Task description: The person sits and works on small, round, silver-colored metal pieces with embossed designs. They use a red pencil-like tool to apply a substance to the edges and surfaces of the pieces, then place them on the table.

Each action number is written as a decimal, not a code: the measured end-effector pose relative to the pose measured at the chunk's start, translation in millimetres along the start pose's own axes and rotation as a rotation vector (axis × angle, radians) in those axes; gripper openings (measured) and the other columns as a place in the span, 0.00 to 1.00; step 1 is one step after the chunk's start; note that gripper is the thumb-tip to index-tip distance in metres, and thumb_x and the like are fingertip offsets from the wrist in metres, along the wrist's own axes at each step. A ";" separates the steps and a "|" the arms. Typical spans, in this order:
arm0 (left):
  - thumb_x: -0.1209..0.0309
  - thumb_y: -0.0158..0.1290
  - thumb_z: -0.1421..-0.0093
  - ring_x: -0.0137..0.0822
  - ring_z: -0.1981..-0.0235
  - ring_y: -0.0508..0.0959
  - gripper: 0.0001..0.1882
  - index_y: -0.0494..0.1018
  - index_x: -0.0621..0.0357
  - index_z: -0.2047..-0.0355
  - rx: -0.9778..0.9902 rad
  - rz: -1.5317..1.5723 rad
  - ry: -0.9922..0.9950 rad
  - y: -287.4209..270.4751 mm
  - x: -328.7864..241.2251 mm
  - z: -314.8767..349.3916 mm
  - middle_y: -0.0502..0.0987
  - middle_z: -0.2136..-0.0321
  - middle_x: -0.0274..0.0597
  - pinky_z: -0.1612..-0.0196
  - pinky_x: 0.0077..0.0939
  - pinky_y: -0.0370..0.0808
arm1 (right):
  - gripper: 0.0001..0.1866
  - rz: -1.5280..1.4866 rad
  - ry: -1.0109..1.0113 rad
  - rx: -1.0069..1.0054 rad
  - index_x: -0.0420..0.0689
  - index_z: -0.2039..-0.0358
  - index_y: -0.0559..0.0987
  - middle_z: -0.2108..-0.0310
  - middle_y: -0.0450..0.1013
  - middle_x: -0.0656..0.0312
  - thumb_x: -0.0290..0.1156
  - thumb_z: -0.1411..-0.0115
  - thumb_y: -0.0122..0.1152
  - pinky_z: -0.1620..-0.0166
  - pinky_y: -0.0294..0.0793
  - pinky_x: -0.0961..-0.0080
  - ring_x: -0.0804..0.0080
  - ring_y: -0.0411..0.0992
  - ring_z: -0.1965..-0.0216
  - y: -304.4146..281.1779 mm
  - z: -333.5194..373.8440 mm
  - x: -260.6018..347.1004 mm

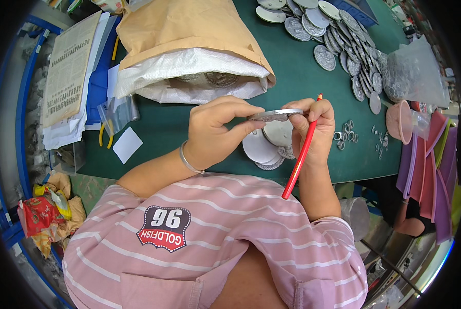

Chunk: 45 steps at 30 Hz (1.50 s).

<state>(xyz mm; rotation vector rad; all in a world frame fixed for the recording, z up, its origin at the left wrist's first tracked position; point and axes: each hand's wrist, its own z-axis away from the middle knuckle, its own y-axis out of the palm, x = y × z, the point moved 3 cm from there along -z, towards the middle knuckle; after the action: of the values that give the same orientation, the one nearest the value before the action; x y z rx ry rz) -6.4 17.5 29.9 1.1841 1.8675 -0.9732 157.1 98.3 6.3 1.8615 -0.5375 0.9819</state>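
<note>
Disc is pinched by the left hand and right hand, the latter also gripping a red pencil.

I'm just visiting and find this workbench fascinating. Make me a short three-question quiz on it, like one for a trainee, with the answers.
1. Which hand holds the red pencil?

2. True or false: only the left hand touches the raised metal disc.

3. Where is the white paper square?
A. Inside the paper bag
B. On the green tabletop
C. On top of the disc pile

Key:
1. The right hand.
2. False; fingers of both hands touch it.
3. B.
</note>
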 end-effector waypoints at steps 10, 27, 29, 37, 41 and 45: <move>0.73 0.51 0.42 0.37 0.64 0.79 0.16 0.70 0.70 0.55 0.055 0.690 -0.696 -1.5 7.8 -6.5 0.76 0.63 0.50 0.61 0.28 0.78 | 0.13 -0.044 0.255 -0.108 0.44 0.74 0.65 0.71 0.73 0.55 0.13 0.49 0.58 0.71 0.73 0.81 0.75 0.71 0.73 -10.2 5.6 -11.4; 0.72 0.49 0.42 0.38 0.58 0.77 0.22 0.63 0.68 0.48 0.075 0.992 -0.745 5.4 22.5 -3.4 0.73 0.57 0.49 0.58 0.31 0.78 | 0.19 0.182 -0.045 0.180 0.45 0.71 0.61 0.53 0.67 0.40 0.12 0.54 0.59 0.49 0.69 0.64 0.56 0.68 0.49 -10.7 -5.9 18.5; 0.70 0.49 0.41 0.39 0.58 0.77 0.22 0.63 0.68 0.48 0.072 0.991 -0.755 6.7 22.8 -2.0 0.74 0.57 0.50 0.58 0.33 0.78 | 0.19 0.329 -0.123 0.252 0.44 0.73 0.61 0.56 0.69 0.41 0.12 0.55 0.61 0.50 0.69 0.65 0.57 0.68 0.50 -5.5 -7.5 23.0; 0.57 0.42 0.36 0.34 0.72 0.78 0.22 0.68 0.68 0.59 0.383 0.967 -0.960 13.9 25.9 7.7 0.75 0.69 0.48 0.73 0.23 0.77 | 0.17 0.465 0.098 -0.064 0.44 0.80 0.62 0.76 0.73 0.58 0.17 0.52 0.65 0.69 0.69 0.84 0.80 0.68 0.74 -5.8 -7.6 24.7; 0.61 0.45 0.37 0.35 0.67 0.78 0.19 0.69 0.71 0.60 0.266 0.856 -0.920 20.6 20.1 3.9 0.75 0.67 0.47 0.64 0.23 0.78 | 0.15 0.376 0.184 -0.163 0.45 0.79 0.63 0.77 0.72 0.61 0.19 0.48 0.61 0.73 0.69 0.86 0.82 0.67 0.77 -10.4 -6.3 17.3; 0.65 0.45 0.37 0.38 0.64 0.78 0.19 0.68 0.74 0.58 0.204 0.956 -0.913 18.9 22.2 2.4 0.75 0.64 0.50 0.60 0.24 0.78 | 0.13 0.235 0.198 -0.194 0.44 0.76 0.61 0.74 0.74 0.54 0.18 0.45 0.56 0.72 0.76 0.81 0.75 0.73 0.74 -12.0 -8.2 19.1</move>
<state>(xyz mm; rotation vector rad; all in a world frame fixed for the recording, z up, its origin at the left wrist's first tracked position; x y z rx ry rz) 4.3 29.8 5.6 1.2301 0.3959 -0.8896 173.4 112.0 17.4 1.5337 -0.7152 1.2096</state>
